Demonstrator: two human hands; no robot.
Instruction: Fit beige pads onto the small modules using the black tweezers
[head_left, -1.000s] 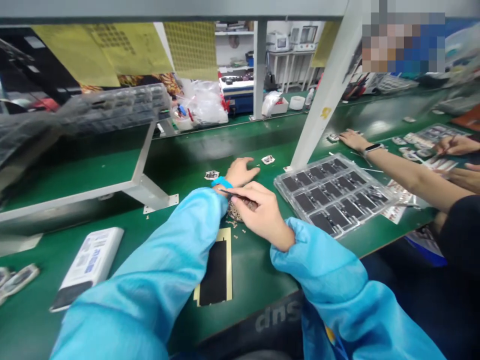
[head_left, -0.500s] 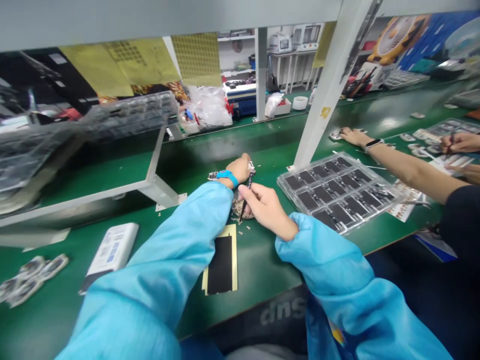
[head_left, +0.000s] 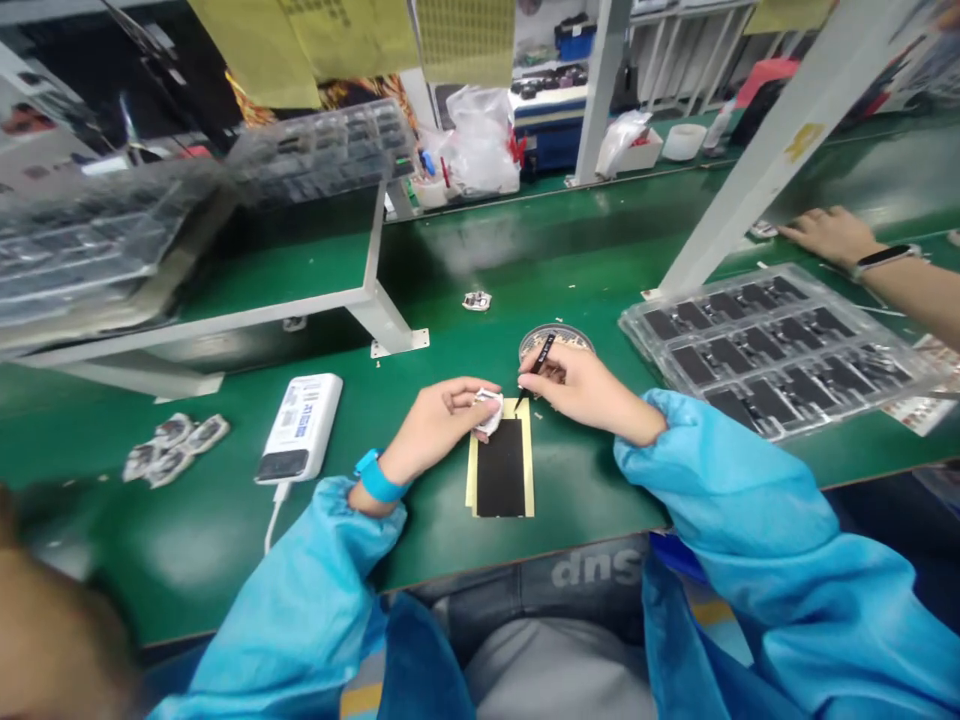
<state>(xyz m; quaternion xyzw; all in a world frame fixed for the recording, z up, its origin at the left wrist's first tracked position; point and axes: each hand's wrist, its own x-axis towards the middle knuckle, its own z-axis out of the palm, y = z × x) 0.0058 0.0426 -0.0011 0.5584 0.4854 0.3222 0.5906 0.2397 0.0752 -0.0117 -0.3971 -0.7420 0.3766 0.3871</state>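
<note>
My left hand (head_left: pixel 450 412), with a blue band at the wrist, pinches a small white and silver part (head_left: pixel 489 412) over the top of a black sheet. That black rectangular sheet (head_left: pixel 501 470) lies on yellow backing paper (head_left: pixel 529 480) on the green bench. Closed around black tweezers (head_left: pixel 541 358), my right hand (head_left: pixel 581 390) points their tips down at the backing's upper edge. Behind the right hand stands a round dish (head_left: pixel 555 328) of tiny pale pieces, partly hidden by the fingers. A similar small part (head_left: pixel 477 300) lies farther back on its own.
Left are a white power bank (head_left: pixel 304 425) with a cable and several small parts (head_left: pixel 174 448). A clear tray (head_left: pixel 780 350) of black sheets lies right, beside a slanting post (head_left: pixel 780 150). A co-worker's hand (head_left: pixel 832 238) is beyond; a blurred person (head_left: pixel 52 610) is lower left.
My left hand has come back from the far side of the bench and now holds the small part above the black sheet. The right hand, still gripping the tweezers, is beside it. The view has shifted.
</note>
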